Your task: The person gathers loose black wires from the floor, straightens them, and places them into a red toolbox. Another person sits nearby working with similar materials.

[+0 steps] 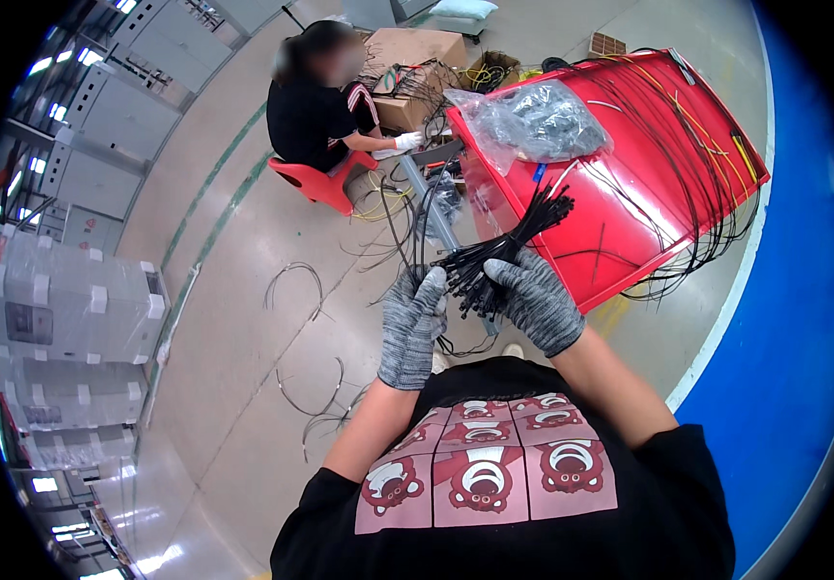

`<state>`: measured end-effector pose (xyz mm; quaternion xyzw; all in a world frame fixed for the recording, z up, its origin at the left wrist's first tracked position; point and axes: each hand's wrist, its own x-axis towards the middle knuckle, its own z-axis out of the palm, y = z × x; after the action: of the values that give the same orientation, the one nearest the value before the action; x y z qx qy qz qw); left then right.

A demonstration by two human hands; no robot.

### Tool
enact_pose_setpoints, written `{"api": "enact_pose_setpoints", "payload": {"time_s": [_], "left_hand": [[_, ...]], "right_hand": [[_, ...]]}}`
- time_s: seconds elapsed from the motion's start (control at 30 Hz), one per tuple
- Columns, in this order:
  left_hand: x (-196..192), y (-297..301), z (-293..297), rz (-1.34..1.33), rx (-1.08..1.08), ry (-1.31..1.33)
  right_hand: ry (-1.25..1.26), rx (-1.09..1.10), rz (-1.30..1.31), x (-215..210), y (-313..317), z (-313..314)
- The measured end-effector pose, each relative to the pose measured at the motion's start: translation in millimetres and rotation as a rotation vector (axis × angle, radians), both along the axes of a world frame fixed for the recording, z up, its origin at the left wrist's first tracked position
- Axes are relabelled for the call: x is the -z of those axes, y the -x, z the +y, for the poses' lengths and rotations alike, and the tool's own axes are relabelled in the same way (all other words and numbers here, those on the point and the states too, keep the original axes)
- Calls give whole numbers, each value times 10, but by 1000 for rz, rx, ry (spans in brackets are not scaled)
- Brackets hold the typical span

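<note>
Both my hands wear grey knitted gloves and are raised in front of my chest. A thick bundle of black cable ties fans out between them, its many small ends spreading to the upper right and down. Wrapped about the bundle's right side is my right hand, the thumb lying along it. My left hand is closed at the bundle's left, with thin black strands rising from its fingers. Where these strands end is hidden by the glove.
A red table at the right carries a clear plastic bag and long black and yellow wires. A person sits on a red chair beside cardboard boxes. Loose wires lie on the floor; wrapped cabinets stand left.
</note>
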<state>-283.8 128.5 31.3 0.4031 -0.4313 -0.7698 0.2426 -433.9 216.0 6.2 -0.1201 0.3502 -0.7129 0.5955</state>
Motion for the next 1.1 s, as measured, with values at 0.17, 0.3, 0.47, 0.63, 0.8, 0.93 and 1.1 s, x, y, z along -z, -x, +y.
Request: {"api": "enact_pose_setpoints", "payload": {"time_s": [0.17,0.3,0.47,0.63,0.8,0.93,1.1], "left_hand": [[0,-7,-7,12,8,10],[-13,-45,37,13,14,31],[-2,-47,24,-11,-5,43],[-12,-44,84,29,-121,153],[-49,-101,235,-40,-206,292],[-28,-29,295,-84,-137,336],[8,39,280,-74,-160,325]], "right_hand": [[29,-32,-16,-17,11,13],[22,-1,-7,19,-1,1],[10,-18,9,24,-12,-8],[3,12,77,-39,-36,17],[-30,97,171,-59,-55,36],[-102,175,294,-93,-78,66],[-55,210,360,-72,-103,54]]}}
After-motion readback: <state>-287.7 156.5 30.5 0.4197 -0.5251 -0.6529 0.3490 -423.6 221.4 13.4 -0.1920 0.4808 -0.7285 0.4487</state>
